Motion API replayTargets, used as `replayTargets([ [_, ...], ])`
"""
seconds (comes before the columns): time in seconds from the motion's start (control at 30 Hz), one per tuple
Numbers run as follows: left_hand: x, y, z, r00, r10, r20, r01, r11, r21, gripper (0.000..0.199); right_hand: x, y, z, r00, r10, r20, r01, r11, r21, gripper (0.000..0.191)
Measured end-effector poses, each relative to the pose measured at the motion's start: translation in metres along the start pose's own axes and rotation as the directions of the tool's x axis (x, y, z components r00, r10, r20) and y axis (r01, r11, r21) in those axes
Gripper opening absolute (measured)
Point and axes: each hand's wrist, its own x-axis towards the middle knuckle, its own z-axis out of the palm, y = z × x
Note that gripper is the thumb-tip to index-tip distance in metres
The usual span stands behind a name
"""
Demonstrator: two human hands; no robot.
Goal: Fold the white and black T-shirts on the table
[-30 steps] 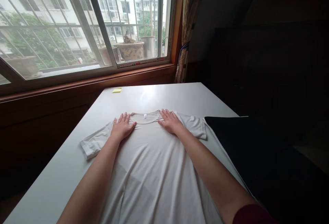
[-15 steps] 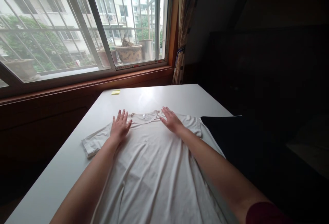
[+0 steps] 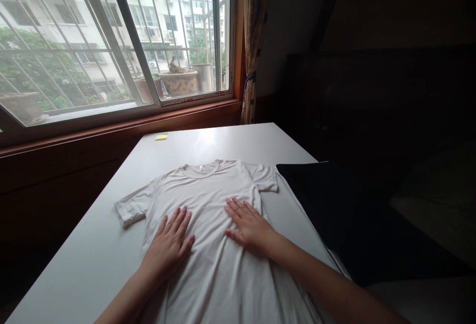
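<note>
A pale short-sleeved T-shirt (image 3: pixel 208 195) lies spread on the white table (image 3: pixel 82 234), its round neckline toward the window and its lower part running out of view at the bottom. My left hand (image 3: pixel 169 242) rests flat on the left side of the shirt's body, fingers stretched out. On the right side of the body, below the sleeve, my right hand (image 3: pixel 247 227) lies flat too, fingers pointing up and left. Neither hand grips the cloth. Creases run lengthwise down the fabric between and below the hands.
A yellow sticky note (image 3: pixel 161 136) lies near the table's far left corner. Along the right edge is a dark flat item (image 3: pixel 316 185), its kind unclear. Beyond the table stand a barred window (image 3: pixel 178 41) and a tied curtain (image 3: pixel 250 81).
Both hands have slid from beside the neckline down to the middle of the shirt's body, staying flat. The camera view has shifted slightly to the right.
</note>
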Motion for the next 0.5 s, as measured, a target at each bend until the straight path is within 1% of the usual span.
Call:
replayTargets([
  [0.13, 0.021, -0.012, 0.002, 1.0, -0.014, 0.02, 0.014, 1.0, -0.001, 0.065, 0.018, 0.01, -0.006, 1.0, 0.003, 0.001, -0.003, 1.0, -0.011, 0.077],
  [0.23, 0.038, -0.025, 0.003, 0.997, -0.034, 0.069, 0.035, 0.999, -0.009, 0.065, 0.031, 0.015, -0.008, 1.0, 0.001, 0.006, -0.001, 1.0, -0.019, 0.077],
  [0.33, 0.056, -0.039, 0.005, 0.992, -0.024, 0.12, 0.028, 0.999, -0.03, 0.066, 0.044, 0.022, -0.009, 1.0, 0.006, 0.001, -0.006, 1.0, -0.019, 0.076],
  [0.43, 0.079, -0.057, 0.007, 0.987, 0.006, 0.16, 0.003, 0.998, -0.059, 0.067, 0.066, 0.034, -0.009, 1.0, 0.004, -0.024, -0.004, 1.0, 0.002, 0.075],
  [0.5, 0.098, -0.07, 0.01, 0.983, 0.008, 0.185, 0.006, 0.997, -0.075, 0.067, 0.084, 0.044, -0.01, 0.999, -0.012, -0.044, 0.013, 0.999, 0.042, 0.069],
])
